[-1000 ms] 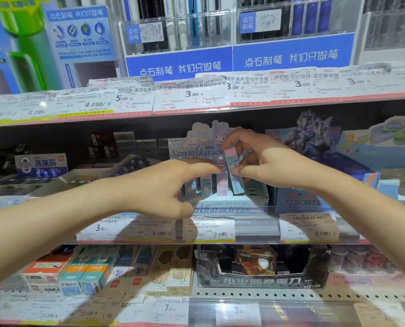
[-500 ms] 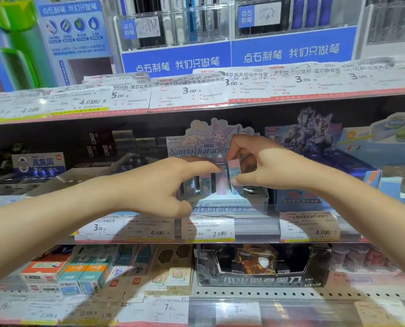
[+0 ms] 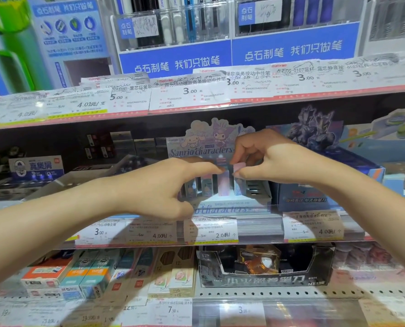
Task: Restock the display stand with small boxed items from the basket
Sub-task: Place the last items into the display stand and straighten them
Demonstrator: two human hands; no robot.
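The middle shelf (image 3: 255,234), fronted by price tags, carried the cartoon-printed display stand (image 3: 211,142), a blue carton (image 3: 314,197) just beside it, and what seemed dark little boxes (image 3: 116,145) behind.

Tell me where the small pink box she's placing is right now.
In the head view, the small pink box sits centre frame, pinched by the right hand over the Sanrio display stand, beside the left hand fingertips.

The display stand (image 3: 220,204) sits on the middle shelf, with the upper shelf edge (image 3: 196,107) low over it at 12 o'clock. Small boxes (image 3: 206,185) fill its left slots. At 3 o'clock a blue carton (image 3: 314,197) stands close. At 9 o'clock a grey tray (image 3: 62,182) blocks. Both hands crowd the top.
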